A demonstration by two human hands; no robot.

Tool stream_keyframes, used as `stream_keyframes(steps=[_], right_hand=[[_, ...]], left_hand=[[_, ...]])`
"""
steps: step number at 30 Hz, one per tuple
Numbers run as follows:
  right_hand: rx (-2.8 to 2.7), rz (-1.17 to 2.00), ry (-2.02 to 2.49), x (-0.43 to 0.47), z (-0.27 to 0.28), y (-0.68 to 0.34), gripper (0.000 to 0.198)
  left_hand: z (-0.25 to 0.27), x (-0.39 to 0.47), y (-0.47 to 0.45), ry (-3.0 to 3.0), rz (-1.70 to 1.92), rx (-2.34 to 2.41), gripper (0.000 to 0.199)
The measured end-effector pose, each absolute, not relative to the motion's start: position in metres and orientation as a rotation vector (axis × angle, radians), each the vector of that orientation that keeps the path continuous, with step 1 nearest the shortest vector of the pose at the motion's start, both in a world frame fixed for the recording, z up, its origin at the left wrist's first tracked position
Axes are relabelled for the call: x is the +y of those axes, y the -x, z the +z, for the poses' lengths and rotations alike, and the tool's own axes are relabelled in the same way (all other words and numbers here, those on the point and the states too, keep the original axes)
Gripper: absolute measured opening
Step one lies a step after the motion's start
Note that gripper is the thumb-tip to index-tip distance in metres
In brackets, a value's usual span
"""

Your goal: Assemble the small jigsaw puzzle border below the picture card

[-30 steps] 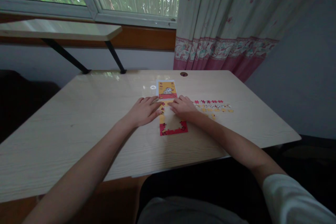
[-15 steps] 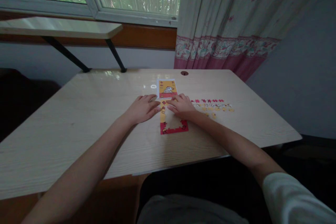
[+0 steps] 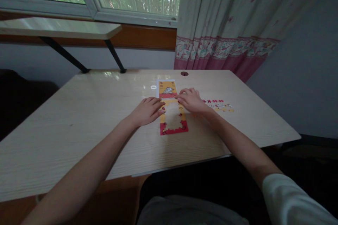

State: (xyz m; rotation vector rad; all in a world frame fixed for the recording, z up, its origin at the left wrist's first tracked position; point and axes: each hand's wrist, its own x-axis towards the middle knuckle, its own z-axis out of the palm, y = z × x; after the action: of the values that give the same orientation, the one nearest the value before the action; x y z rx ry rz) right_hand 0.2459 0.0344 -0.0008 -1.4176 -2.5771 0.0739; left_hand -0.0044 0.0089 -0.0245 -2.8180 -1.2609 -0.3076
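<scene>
A jigsaw puzzle's border (image 3: 174,130), red at the near end and yellow above, lies flat on the table with bare tabletop inside it. Fingers extended, my left hand (image 3: 149,111) rests on the border's left side near the top. My right hand (image 3: 192,102) touches its upper right corner, fingers apart and slightly bent, holding nothing that I can see. Just beyond the border lies a picture card (image 3: 167,87) with a white animal on yellow and red. Loose red puzzle pieces (image 3: 217,101) form a row right of my right hand, with white and yellow pieces (image 3: 224,105) below; my right arm hides some.
The pale wooden table (image 3: 105,147) has a round cable hole (image 3: 184,74) near its far edge. A raised shelf (image 3: 79,28) on black struts (image 3: 114,56) stands at the back left. Patterned curtains (image 3: 224,24) hang behind the table.
My right hand has slid right from over the border's upper middle to its upper right corner, uncovering the right side. My left hand stays at the left side, with only a slight shift.
</scene>
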Motion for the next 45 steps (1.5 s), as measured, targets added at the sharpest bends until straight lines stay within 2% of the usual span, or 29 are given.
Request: stream_keyframes(steps=[8, 21, 24, 29, 32, 39, 45], right_hand=[[-2.656, 0.075, 1.33, 0.039, -0.003, -0.262, 0.032], [-2.554, 0.131, 1.316, 0.05, 0.004, -0.277, 0.033], [-2.527, 0.257, 1.335, 0.061, 0.013, -0.298, 0.027], [-2.575, 0.752, 1.487, 0.058, 0.023, -0.325, 0.02], [-2.652, 0.877, 1.547, 0.047, 0.027, -0.325, 0.017], [-2.84, 0.785, 1.575, 0.032, 0.026, -0.302, 0.021], [-2.862, 0.776, 1.605, 0.032, 0.022, -0.298, 0.021]], left_hand=[[-0.023, 0.007, -0.001, 2.875, -0.267, -1.273, 0.051], [-0.024, 0.006, -0.004, 2.886, -0.124, -1.297, 0.057], [-0.026, 0.007, -0.003, 2.899, -0.094, -1.281, 0.062], [-0.027, 0.006, -0.003, 2.925, -0.115, -1.313, 0.063], [-0.028, 0.004, -0.001, 2.934, -0.133, -1.348, 0.063], [-0.031, 0.003, 0.004, 2.98, -0.176, -1.365, 0.06], [-0.031, 0.006, 0.006, 3.01, -0.404, -1.241, 0.057]])
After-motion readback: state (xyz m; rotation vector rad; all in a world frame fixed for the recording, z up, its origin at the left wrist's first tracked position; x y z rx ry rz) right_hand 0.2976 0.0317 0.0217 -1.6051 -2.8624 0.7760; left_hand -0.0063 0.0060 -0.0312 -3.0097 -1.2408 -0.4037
